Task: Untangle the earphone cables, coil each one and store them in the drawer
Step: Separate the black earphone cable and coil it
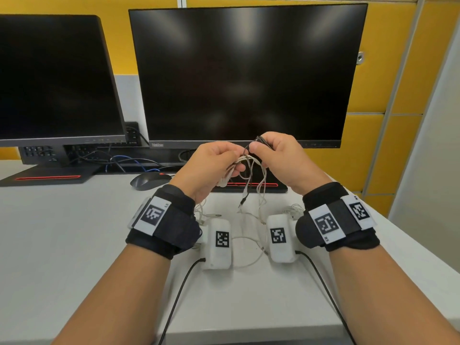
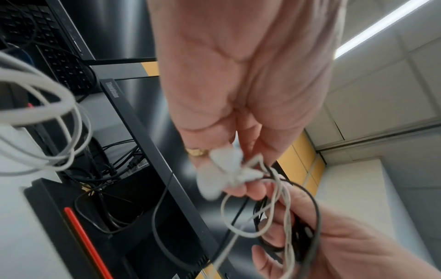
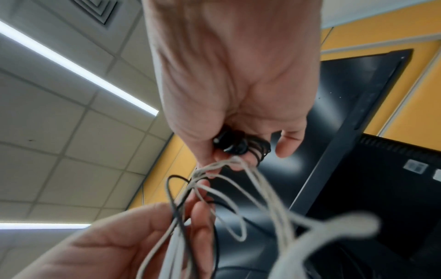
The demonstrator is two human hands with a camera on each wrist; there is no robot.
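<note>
Both hands are raised over the desk in front of the middle monitor, sharing one tangle of earphone cables. My left hand point(image 1: 232, 164) grips the white earphones point(image 2: 226, 173) by their buds, and white cable point(image 1: 252, 175) loops hang down from it. My right hand point(image 1: 256, 149) pinches the black earphone buds point(image 3: 229, 144). Black cable point(image 3: 261, 151) is wound round one of its fingers. A black strand point(image 2: 316, 217) crosses through the white loops point(image 3: 241, 181) between the two hands. More white cable point(image 1: 246, 247) lies on the desk below. No drawer is in view.
Two dark monitors point(image 1: 244, 75) stand at the back of the white desk point(image 1: 74, 232), with a black mouse point(image 1: 149, 181) in front of them. A yellow panelled wall point(image 1: 398, 70) is on the right. Black leads trail from my wrists to the desk's near edge.
</note>
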